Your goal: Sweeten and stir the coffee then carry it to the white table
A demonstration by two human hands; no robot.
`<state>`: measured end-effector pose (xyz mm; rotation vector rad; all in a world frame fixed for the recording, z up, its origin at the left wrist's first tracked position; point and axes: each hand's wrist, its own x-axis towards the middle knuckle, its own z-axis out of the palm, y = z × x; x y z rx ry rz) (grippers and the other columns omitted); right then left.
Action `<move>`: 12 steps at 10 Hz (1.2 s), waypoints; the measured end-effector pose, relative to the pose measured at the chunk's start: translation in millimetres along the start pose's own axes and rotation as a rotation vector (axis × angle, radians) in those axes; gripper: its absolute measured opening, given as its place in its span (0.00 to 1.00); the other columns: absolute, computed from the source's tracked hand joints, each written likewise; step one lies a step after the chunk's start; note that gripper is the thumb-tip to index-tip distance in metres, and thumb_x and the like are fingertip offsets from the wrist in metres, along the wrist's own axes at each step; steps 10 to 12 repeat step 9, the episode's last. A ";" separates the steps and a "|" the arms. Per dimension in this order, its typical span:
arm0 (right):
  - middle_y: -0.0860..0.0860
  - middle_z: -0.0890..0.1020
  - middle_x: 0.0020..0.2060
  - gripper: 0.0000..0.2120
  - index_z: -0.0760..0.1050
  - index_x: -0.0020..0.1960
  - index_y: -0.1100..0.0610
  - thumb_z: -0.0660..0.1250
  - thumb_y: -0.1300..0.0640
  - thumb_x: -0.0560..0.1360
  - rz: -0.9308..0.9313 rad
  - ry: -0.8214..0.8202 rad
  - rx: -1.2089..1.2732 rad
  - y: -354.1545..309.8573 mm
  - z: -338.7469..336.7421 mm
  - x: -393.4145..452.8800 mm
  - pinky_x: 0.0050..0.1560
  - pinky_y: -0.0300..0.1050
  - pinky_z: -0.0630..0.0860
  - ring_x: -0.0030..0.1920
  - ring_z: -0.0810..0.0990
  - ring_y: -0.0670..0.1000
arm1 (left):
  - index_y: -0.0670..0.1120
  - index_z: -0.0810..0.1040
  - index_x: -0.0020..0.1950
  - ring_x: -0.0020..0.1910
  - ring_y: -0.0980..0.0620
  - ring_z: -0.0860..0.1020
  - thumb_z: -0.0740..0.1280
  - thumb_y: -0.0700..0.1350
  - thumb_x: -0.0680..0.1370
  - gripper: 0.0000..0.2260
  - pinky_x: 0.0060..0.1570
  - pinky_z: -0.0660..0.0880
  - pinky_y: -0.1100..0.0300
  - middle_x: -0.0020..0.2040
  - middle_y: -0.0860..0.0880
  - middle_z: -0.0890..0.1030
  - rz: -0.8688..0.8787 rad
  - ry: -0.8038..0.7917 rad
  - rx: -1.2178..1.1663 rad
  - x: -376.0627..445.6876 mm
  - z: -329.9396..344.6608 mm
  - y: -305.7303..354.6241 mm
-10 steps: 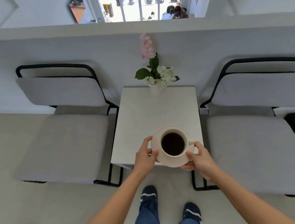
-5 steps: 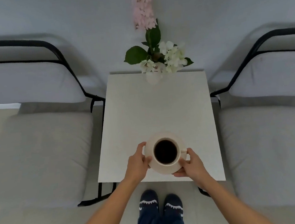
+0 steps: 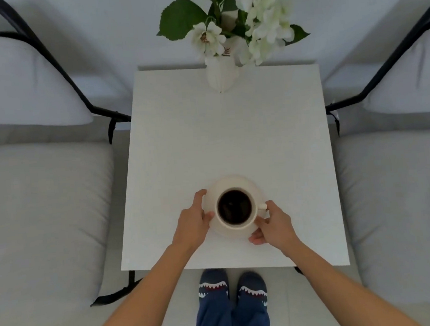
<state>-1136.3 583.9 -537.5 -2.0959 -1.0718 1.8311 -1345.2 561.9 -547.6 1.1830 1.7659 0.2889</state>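
- On the white surface (image 3: 227,141), toward its near edge and roughly midway between its sides, sits a cream saucer (image 3: 251,185) with a cup of black coffee (image 3: 235,207) standing upright on it.
- Left hand (image 3: 193,222) curls around the saucer's left rim, thumb up by the far side, fingertips touching the cup's wall; its grip is narrow and closed on the saucer.
- Right hand (image 3: 274,223) holds the saucer's near-right rim, just below the cup's small handle (image 3: 262,206), which points right; its grip is likewise closed on the saucer.
- Whether the saucer already rests fully on the surface or hangs just above it cannot be told from this angle.
- Coffee looks dark and level, with no spill showing on the saucer or the surface.
- No spoon or sugar is in sight, so the sweetening and stirring appear finished, though the pictures cannot prove it.
- Carrying looks all but done: what seems left is to settle the saucer and let go with both hands.
- At the far edge stands a white vase (image 3: 221,76) of white flowers, well apart from the cup.
- Grey cushioned chairs (image 3: 39,202) flank the surface on both sides.
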 end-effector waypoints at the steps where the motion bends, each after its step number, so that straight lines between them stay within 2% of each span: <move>1: 0.71 0.81 0.41 0.08 0.69 0.59 0.64 0.62 0.63 0.81 0.017 0.005 -0.060 1.8 1.1 4.2 0.26 0.46 0.82 0.31 0.82 0.61 | 0.51 0.61 0.76 0.37 0.48 0.80 0.63 0.41 0.82 0.24 0.41 0.77 0.58 0.34 0.47 0.78 -0.012 -0.015 0.011 1.9 1.9 -1.9; 2: 0.67 0.79 0.41 0.08 0.67 0.57 0.63 0.62 0.61 0.81 0.015 -0.008 -0.162 1.4 1.2 7.7 0.27 0.48 0.82 0.30 0.78 0.58 | 0.50 0.60 0.77 0.36 0.49 0.79 0.62 0.40 0.82 0.24 0.42 0.77 0.58 0.33 0.49 0.76 -0.021 -0.020 0.014 1.9 2.3 -2.7; 3: 0.65 0.78 0.45 0.09 0.65 0.56 0.60 0.62 0.56 0.81 -0.017 -0.008 -0.349 -1.2 2.9 9.4 0.32 0.53 0.82 0.33 0.78 0.58 | 0.50 0.60 0.77 0.35 0.52 0.76 0.62 0.41 0.82 0.24 0.40 0.75 0.59 0.33 0.50 0.75 -0.027 -0.014 0.031 3.4 1.8 -4.8; 4: 0.59 0.76 0.44 0.12 0.64 0.58 0.60 0.61 0.53 0.81 -0.043 0.025 -0.505 -1.0 5.7 11.6 0.36 0.56 0.81 0.37 0.77 0.57 | 0.50 0.59 0.77 0.34 0.52 0.76 0.62 0.41 0.82 0.24 0.39 0.75 0.58 0.33 0.50 0.75 -0.012 -0.010 0.084 3.9 0.5 -5.6; 6: 0.61 0.81 0.51 0.19 0.65 0.64 0.63 0.58 0.48 0.82 -0.138 0.083 -0.748 4.0 6.6 12.0 0.37 0.46 0.70 0.39 0.75 0.54 | 0.50 0.55 0.78 0.36 0.49 0.78 0.60 0.45 0.83 0.25 0.41 0.78 0.53 0.39 0.46 0.80 -0.007 -0.024 0.212 6.0 -0.5 -1.2; 7: 0.60 0.81 0.51 0.20 0.67 0.61 0.62 0.56 0.45 0.82 -0.141 0.077 -0.871 -0.7 -0.5 5.8 0.38 0.46 0.70 0.39 0.74 0.53 | 0.50 0.54 0.78 0.34 0.51 0.76 0.59 0.48 0.83 0.25 0.38 0.76 0.55 0.39 0.48 0.78 -0.013 -0.022 0.294 4.3 -0.1 2.0; 8: 0.58 0.81 0.50 0.19 0.70 0.57 0.60 0.56 0.43 0.82 -0.062 0.073 -0.900 -22.4 -17.1 -12.8 0.40 0.47 0.73 0.40 0.75 0.53 | 0.49 0.54 0.78 0.34 0.50 0.75 0.58 0.51 0.83 0.25 0.35 0.71 0.56 0.38 0.49 0.77 -0.028 0.039 0.377 2.4 -0.7 2.5; 9: 0.53 0.83 0.42 0.12 0.73 0.50 0.54 0.61 0.45 0.80 -0.226 0.231 -0.580 -65.2 -54.1 -67.5 0.42 0.49 0.79 0.38 0.80 0.50 | 0.46 0.64 0.74 0.32 0.51 0.76 0.60 0.48 0.83 0.19 0.32 0.71 0.57 0.35 0.52 0.76 0.016 0.281 0.305 -7.8 -4.3 -5.6; 12: 0.53 0.83 0.42 0.12 0.73 0.50 0.54 0.61 0.45 0.80 -0.226 0.231 -0.580 -65.2 -54.1 -67.5 0.42 0.49 0.79 0.38 0.80 0.50 | 0.46 0.64 0.74 0.32 0.51 0.76 0.60 0.48 0.83 0.19 0.32 0.71 0.57 0.35 0.52 0.76 0.016 0.281 0.305 -7.8 -4.3 -5.6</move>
